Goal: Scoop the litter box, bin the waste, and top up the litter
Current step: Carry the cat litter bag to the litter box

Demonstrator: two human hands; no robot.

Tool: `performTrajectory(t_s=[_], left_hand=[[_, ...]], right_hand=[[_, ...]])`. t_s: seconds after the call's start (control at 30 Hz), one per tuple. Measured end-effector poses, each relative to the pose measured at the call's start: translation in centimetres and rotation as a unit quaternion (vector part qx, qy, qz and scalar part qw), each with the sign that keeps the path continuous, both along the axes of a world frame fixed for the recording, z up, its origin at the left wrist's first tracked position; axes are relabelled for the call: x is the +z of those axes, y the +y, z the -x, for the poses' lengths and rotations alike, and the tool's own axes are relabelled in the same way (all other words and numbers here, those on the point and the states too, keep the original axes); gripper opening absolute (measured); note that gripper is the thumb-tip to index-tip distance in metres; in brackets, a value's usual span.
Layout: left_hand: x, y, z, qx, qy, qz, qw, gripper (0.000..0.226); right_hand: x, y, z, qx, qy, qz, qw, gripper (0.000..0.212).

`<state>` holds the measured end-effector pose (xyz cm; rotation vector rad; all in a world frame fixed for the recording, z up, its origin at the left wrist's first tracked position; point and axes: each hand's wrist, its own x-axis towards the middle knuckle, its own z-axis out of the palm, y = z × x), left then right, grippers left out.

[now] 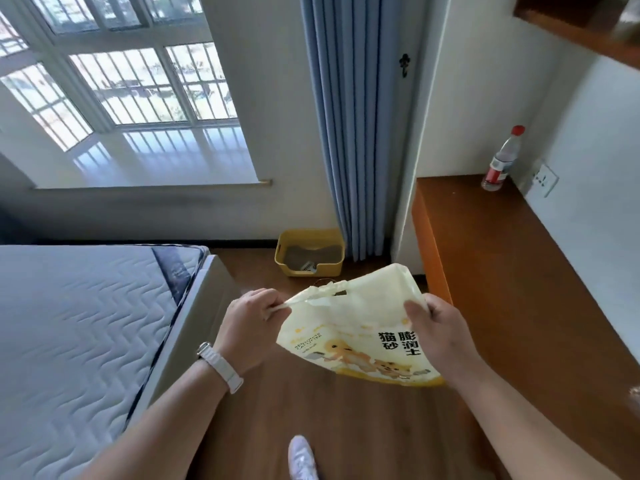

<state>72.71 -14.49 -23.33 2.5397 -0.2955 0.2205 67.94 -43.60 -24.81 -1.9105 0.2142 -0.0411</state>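
A: Where to find the litter bag [356, 317]?

B: Off the floor, between both hands, well short of the litter box [329, 266].

A: And the grip?

B: Pinched at the top-left corner by the left hand [252, 323], with thumb and fingers closed on a thin strip of the top edge. Clamped at the right edge by the right hand [440, 330], thumb on the printed face, other fingers hidden behind.

A: Open yet?

B: Cannot tell. Looks like a tear being started along the top, beside the carry slot.

A: Which way to the box from there?

B: Straight ahead and down, on the floor at the foot of the blue curtain [349, 133], between the bed [86, 323] and the orange desk [502, 254]. Set with its long axis across the line of approach. Holds grey litter [304, 252], plus what may be a pale scoop [307, 268] against the near wall.

A: And the bag's own axis?

B: Bottom toward the body, top pointing away, roughly at the box.

A: Nearer hand?

B: Little in it, perhaps slightly the left. Probably best to finish the opening, close the gap, then tip the top forward over the near wall.
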Motion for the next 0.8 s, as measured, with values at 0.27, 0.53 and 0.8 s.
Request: performTrajectory(t_s=[0.27,0.53,0.8], left_hand=[[-4.7,4.6,-13.3,-0.003,0.015,0.038,0.999,0.017],[-6.5,9.9,-27.5,-0.038,0.078,0.068,0.994,0.018],[-7.1,12.1,-37.9,-0.04,0.097,0.087,0.991,0.009]], right_hand=[[-2.2,4.0,-13.4,0.013,0.013,0.029,0.999,0.044],[-3.9,9.1,-26.4,-0.025,0.065,0.082,0.994,0.042],[-5.1,11.4,-35.5,-0.043,0.087,0.096,0.991,0.042]])
